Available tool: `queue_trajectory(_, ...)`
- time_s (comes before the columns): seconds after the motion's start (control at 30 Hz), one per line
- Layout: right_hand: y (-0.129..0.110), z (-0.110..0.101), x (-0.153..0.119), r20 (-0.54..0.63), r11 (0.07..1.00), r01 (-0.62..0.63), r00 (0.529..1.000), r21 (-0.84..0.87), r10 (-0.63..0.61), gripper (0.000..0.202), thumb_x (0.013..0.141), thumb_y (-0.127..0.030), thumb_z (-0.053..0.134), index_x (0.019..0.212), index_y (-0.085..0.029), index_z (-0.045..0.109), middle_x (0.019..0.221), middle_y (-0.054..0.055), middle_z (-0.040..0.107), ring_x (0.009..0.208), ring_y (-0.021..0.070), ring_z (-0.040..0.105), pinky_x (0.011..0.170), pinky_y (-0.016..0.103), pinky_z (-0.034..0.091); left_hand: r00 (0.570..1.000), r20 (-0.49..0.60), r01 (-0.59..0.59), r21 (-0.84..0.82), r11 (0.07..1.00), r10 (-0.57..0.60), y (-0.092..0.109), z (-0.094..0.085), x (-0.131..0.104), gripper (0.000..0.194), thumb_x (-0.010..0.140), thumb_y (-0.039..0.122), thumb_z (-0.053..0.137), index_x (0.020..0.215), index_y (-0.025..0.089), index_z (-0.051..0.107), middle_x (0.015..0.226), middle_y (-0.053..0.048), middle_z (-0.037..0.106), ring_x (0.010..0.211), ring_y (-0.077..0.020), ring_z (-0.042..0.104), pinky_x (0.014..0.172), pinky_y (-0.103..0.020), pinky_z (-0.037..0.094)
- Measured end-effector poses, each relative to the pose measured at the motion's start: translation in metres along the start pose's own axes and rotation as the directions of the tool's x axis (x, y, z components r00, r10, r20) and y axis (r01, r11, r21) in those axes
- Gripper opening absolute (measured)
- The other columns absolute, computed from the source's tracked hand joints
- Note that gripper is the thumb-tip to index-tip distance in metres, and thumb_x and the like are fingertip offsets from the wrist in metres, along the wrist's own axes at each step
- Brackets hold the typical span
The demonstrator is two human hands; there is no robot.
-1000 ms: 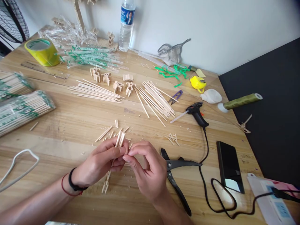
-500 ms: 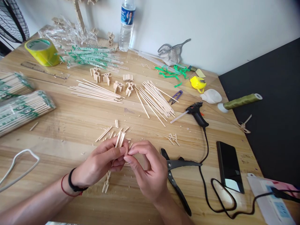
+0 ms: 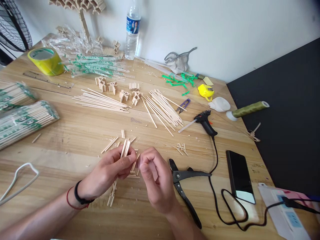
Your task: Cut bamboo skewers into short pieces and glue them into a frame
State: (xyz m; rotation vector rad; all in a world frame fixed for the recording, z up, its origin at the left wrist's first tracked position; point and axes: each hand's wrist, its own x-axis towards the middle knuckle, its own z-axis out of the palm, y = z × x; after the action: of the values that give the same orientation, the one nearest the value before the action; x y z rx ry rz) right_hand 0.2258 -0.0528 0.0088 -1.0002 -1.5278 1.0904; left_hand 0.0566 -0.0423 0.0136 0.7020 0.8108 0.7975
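My left hand [image 3: 112, 170] is closed around a small bundle of short wooden sticks [image 3: 125, 148], pinched between thumb and fingers, with the ends pointing up. More short sticks [image 3: 111, 196] show below that hand; whether they are joined to the bundle I cannot tell. Just to the right, my right hand [image 3: 156, 178] is curled, its thumb and fingertips drawn together a small gap from the left fingers. Anything between those fingertips is hidden or too small to name. Cut stick pieces [image 3: 110, 145] and crumbs lie on the wooden table [image 3: 82, 220] around the hands.
Black cutters [image 3: 183, 186] lie beside my right hand. Farther right are a glue gun [image 3: 206, 123] with its cord and a phone [image 3: 240, 176]. Long sticks [image 3: 163, 110], small stick assemblies [image 3: 124, 95], bagged sticks [image 3: 27, 123], yellow tape [image 3: 46, 63] and a bottle [image 3: 132, 36] stand beyond.
My right hand has drawn slightly away from the left fingers, opening a gap between them. The left hand keeps hold of the sticks. The whole view has shifted a little.
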Motion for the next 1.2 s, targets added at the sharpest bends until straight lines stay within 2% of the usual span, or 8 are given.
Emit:
queue_trajectory(0.17,-0.003,-0.007,0.005,0.037,0.996,0.086,0.996,-0.023,-0.085,0.037,0.106,-0.027,0.048,0.069,-0.022,0.049,0.067,-0.002,0.049,0.063,0.0143,0.049,0.061,0.029,0.041,0.999,-0.012,-0.041,0.12,0.992,0.043,0.005,-0.001,-0.003,0.025,0.091,0.038,0.075,0.091,0.018,0.059,0.069,0.005,0.044,0.06,-0.0093,0.036,0.054,-0.024,0.029)
queue_trajectory(0.4,-0.037,-0.046,-0.004,-0.05,0.959,0.014,0.998,-0.284,-0.029,0.015,0.104,-0.026,0.054,0.094,-0.022,0.065,0.087,0.002,0.066,0.083,0.0178,0.064,0.074,0.03,0.051,0.996,-0.004,-0.085,0.09,0.992,0.086,0.006,-0.004,-0.001,0.024,0.089,0.035,0.076,0.094,0.019,0.059,0.072,0.006,0.044,0.059,-0.0084,0.031,0.054,-0.024,0.025)
queue_trajectory(0.5,-0.034,-0.081,-0.027,0.013,0.832,-0.059,0.997,-0.552,0.079,0.015,0.098,-0.033,0.064,0.11,-0.025,0.067,0.113,0.007,0.07,0.109,0.0247,0.066,0.095,0.04,0.054,0.996,0.0,-0.091,0.065,0.994,0.092,0.006,-0.003,-0.002,0.024,0.089,0.034,0.076,0.095,0.019,0.059,0.076,0.004,0.048,0.059,-0.0079,0.031,0.054,-0.024,0.025)
queue_trajectory(0.63,-0.012,-0.123,-0.066,-0.055,0.557,-0.286,0.918,-0.78,0.394,0.077,0.078,-0.035,0.082,0.148,-0.029,0.051,0.155,0.011,0.05,0.146,0.0336,0.046,0.118,0.052,0.042,0.996,0.008,-0.09,0.039,0.995,0.09,0.008,0.0,-0.005,0.025,0.087,0.034,0.078,0.092,0.019,0.06,0.075,0.004,0.049,0.059,-0.0079,0.031,0.054,-0.023,0.025)
queue_trajectory(0.7,-0.003,-0.133,-0.078,-0.08,0.435,-0.343,0.851,-0.832,0.518,0.094,0.068,-0.03,0.087,0.153,-0.029,0.045,0.161,0.012,0.042,0.151,0.0365,0.038,0.124,0.055,0.035,0.996,0.007,-0.094,0.022,0.995,0.094,0.009,0.002,-0.006,0.024,0.085,0.033,0.078,0.091,0.018,0.06,0.076,0.004,0.05,0.059,-0.0079,0.031,0.054,-0.023,0.025)
queue_trajectory(0.77,0.0,-0.134,-0.082,-0.09,0.389,-0.338,0.842,-0.857,0.532,0.092,0.068,-0.026,0.084,0.152,-0.029,0.047,0.159,0.012,0.044,0.151,0.0374,0.037,0.126,0.058,0.029,0.995,0.001,-0.1,0.004,0.995,0.1,0.01,0.003,-0.007,0.024,0.084,0.032,0.079,0.091,0.018,0.06,0.077,0.004,0.05,0.059,-0.0075,0.03,0.054,-0.022,0.024)
queue_trajectory(1.03,-0.017,-0.125,-0.071,-0.087,0.535,-0.294,0.922,-0.792,0.377,0.057,0.079,-0.016,0.076,0.134,-0.026,0.062,0.134,0.009,0.062,0.133,0.0277,0.056,0.115,0.046,0.046,0.979,0.04,-0.2,0.01,0.98,0.199,0.017,0.002,-0.011,0.025,0.084,0.031,0.083,0.097,0.02,0.064,0.076,0.004,0.05,0.059,-0.0078,0.032,0.054,-0.021,0.025)
queue_trajectory(1.2,-0.024,-0.136,-0.074,-0.16,0.597,-0.29,0.952,-0.748,0.262,0.046,0.084,-0.02,0.075,0.128,-0.026,0.065,0.123,0.007,0.067,0.122,0.0265,0.063,0.108,0.045,0.051,0.966,0.048,-0.254,0.012,0.967,0.253,0.029,0.008,-0.014,0.024,0.082,0.029,0.086,0.088,0.019,0.065,0.08,0.002,0.056,0.063,-0.0076,0.039,0.055,-0.019,0.03)
